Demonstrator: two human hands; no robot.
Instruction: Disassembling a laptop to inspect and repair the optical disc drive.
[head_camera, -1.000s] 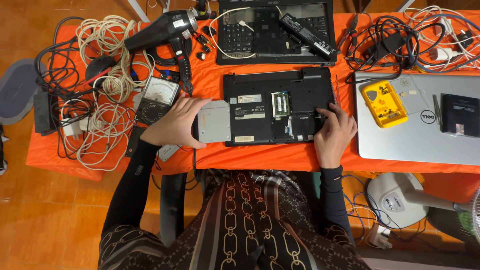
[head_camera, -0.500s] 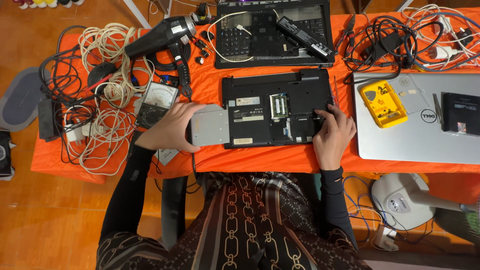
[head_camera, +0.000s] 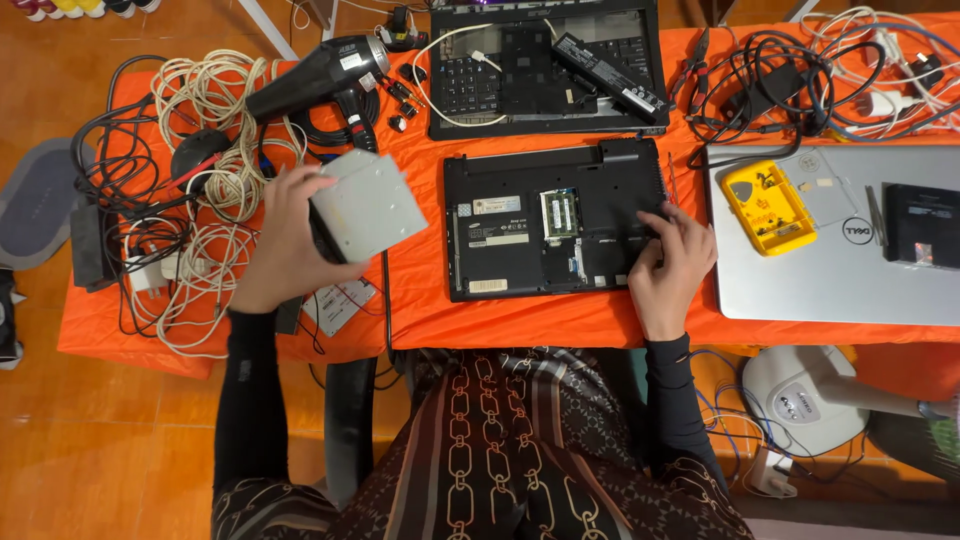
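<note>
While the left hand (head_camera: 285, 245) lifts the flat grey drive (head_camera: 368, 205) clear of the orange tabletop (head_camera: 520, 320), its fingers clamped on the near edge, the right hand (head_camera: 672, 262) rests on the upturned black laptop (head_camera: 555, 220), fingers spread and lightly curled over its right side, gripping nothing. That drive hangs tilted above a meter (head_camera: 338, 300) and a tangle of white cables (head_camera: 205, 200), just beside the black hair dryer (head_camera: 325, 75). Risky spot, I'd say: held by one edge, it could slip and drop onto that clutter, or a corner could snag a cable loop and drag things off the edge.
</note>
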